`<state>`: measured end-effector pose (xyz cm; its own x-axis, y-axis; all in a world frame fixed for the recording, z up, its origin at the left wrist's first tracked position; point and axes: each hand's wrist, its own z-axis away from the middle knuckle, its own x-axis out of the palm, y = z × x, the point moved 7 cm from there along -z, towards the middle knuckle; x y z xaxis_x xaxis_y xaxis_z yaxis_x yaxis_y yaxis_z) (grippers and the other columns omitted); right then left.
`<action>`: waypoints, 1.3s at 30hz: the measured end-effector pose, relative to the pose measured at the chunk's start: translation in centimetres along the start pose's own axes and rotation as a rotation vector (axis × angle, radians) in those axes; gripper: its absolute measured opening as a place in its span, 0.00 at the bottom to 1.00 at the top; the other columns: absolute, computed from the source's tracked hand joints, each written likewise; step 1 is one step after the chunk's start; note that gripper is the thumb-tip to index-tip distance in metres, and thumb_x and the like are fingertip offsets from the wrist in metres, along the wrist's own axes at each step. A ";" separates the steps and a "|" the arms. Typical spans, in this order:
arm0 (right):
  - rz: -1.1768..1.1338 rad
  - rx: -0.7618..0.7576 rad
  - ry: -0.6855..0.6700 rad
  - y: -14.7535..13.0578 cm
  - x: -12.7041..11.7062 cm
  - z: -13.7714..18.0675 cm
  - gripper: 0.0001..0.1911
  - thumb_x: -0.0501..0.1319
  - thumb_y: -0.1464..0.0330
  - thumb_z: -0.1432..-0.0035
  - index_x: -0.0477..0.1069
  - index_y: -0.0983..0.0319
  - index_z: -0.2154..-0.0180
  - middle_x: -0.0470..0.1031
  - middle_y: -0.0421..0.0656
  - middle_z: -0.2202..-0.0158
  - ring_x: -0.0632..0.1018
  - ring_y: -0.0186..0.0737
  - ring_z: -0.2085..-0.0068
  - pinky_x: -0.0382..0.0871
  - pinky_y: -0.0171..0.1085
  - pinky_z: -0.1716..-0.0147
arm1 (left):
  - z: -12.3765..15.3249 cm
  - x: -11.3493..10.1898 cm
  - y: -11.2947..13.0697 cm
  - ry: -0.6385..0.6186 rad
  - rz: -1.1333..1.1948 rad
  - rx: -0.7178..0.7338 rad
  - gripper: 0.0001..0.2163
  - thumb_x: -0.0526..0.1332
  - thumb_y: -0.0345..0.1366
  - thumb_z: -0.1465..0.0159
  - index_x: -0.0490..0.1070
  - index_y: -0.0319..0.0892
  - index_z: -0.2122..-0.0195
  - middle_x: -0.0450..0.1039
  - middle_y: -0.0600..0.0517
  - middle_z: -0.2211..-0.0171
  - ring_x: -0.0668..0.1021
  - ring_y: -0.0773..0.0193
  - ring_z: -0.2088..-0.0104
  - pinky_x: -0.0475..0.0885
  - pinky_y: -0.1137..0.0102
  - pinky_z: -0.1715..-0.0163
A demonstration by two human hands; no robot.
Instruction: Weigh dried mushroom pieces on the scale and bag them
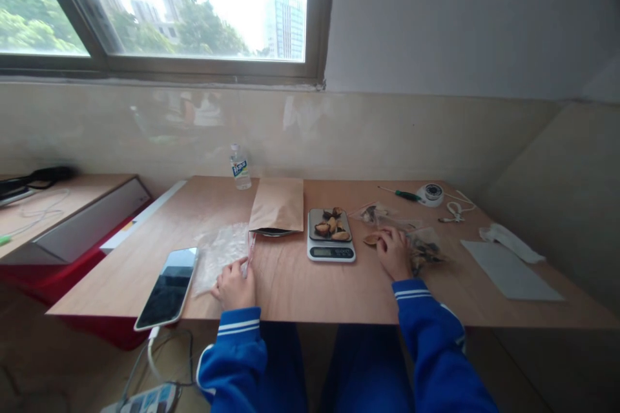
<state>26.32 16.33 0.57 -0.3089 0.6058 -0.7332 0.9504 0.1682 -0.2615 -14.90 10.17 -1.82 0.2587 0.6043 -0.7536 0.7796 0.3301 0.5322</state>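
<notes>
My left hand (pixel 236 285) lies on the near right edge of a clear plastic zip bag (pixel 220 251), fingers loosely bent and apart. My right hand (pixel 394 251) has its fingers closed on the end of a flat brown dried piece (pixel 371 239), right of a white digital kitchen scale (pixel 331 257). Several brown dried pieces, perhaps mushroom or shell, rest in a heap (pixel 332 226) on the scale's plate. Partly behind my right hand is a clear bag of dark dried bits (pixel 429 251). A kraft paper pouch (pixel 277 205) lies left of the scale, its mouth slightly parted toward me.
A smartphone (pixel 167 287) on a cable overlaps the front left edge. A water bottle (pixel 240 168) stands at the back. Another small bag (pixel 372 211), a screwdriver (pixel 407 195), a white dome camera (pixel 430 193), a grey sheet (pixel 511 270) and a white cloth (pixel 511 242) lie rightward.
</notes>
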 end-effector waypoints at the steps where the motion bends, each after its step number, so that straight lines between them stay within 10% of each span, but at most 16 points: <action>1: -0.058 0.000 0.025 -0.7 -0.5 0.2 0.14 0.51 0.75 0.46 0.74 0.59 0.66 0.69 0.48 0.59 0.67 0.49 0.57 0.60 0.49 0.56 | -0.1 -0.4 0.2 0.011 0.009 0.000 0.10 0.57 0.37 0.44 0.75 0.44 0.64 0.73 0.45 0.66 0.72 0.51 0.64 0.61 0.52 0.59; 5: -0.419 0.060 0.065 -6.9 -2.5 2.0 0.13 0.49 0.71 0.41 0.72 0.59 0.66 0.69 0.47 0.63 0.70 0.45 0.59 0.63 0.46 0.55 | 0.9 -3.0 2.1 0.106 0.086 -0.006 0.08 0.57 0.37 0.43 0.75 0.43 0.67 0.72 0.48 0.71 0.72 0.55 0.67 0.61 0.56 0.59; 8: -0.782 0.154 -0.161 -14.4 -1.5 3.7 0.12 0.49 0.65 0.38 0.69 0.59 0.60 0.72 0.46 0.61 0.73 0.42 0.60 0.67 0.39 0.61 | 3.0 -5.0 5.5 0.170 0.245 0.123 0.08 0.57 0.37 0.42 0.73 0.43 0.67 0.73 0.48 0.68 0.73 0.55 0.65 0.61 0.57 0.57; 12: -1.106 0.349 -0.306 -20.1 -0.4 4.7 0.15 0.51 0.57 0.39 0.68 0.60 0.60 0.75 0.44 0.65 0.75 0.39 0.67 0.68 0.35 0.69 | 6.4 -5.5 11.2 -0.102 0.586 0.522 0.10 0.56 0.35 0.40 0.72 0.47 0.58 0.73 0.47 0.59 0.74 0.56 0.57 0.65 0.59 0.54; 19: -1.111 0.339 -0.357 -17.0 -1.7 4.0 0.17 0.57 0.55 0.43 0.74 0.62 0.63 0.76 0.43 0.69 0.73 0.36 0.73 0.67 0.35 0.72 | 7.3 -3.6 12.3 -0.369 0.911 0.487 0.18 0.54 0.34 0.37 0.62 0.47 0.44 0.69 0.45 0.54 0.77 0.64 0.63 0.74 0.68 0.64; 26: -1.115 0.417 -0.443 -15.3 -1.6 4.7 0.19 0.63 0.52 0.52 0.73 0.62 0.75 0.74 0.42 0.77 0.71 0.36 0.76 0.64 0.35 0.75 | 6.6 -3.0 12.5 -0.394 0.910 0.469 0.06 0.62 0.41 0.43 0.75 0.45 0.69 0.69 0.53 0.75 0.71 0.68 0.76 0.70 0.72 0.73; 33: -1.180 0.591 -0.243 -12.6 -1.1 4.7 0.24 0.57 0.48 0.48 0.73 0.63 0.70 0.71 0.42 0.78 0.70 0.37 0.77 0.64 0.36 0.76 | 4.2 -2.8 8.7 -0.172 0.998 0.009 0.13 0.63 0.47 0.45 0.68 0.41 0.73 0.69 0.54 0.76 0.72 0.66 0.74 0.69 0.71 0.72; 39: -0.696 0.279 0.044 -10.8 -0.4 2.0 0.18 0.50 0.59 0.39 0.69 0.60 0.55 0.70 0.51 0.53 0.69 0.48 0.50 0.61 0.49 0.49 | 4.1 -4.0 9.8 -0.035 0.869 0.165 0.12 0.60 0.46 0.42 0.66 0.42 0.72 0.70 0.45 0.57 0.72 0.56 0.52 0.65 0.60 0.49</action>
<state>16.15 12.71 2.45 -0.8283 0.4626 -0.3162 0.4899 0.3239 -0.8094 -5.94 8.00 4.83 0.8130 0.5695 -0.1213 0.3710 -0.3461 0.8617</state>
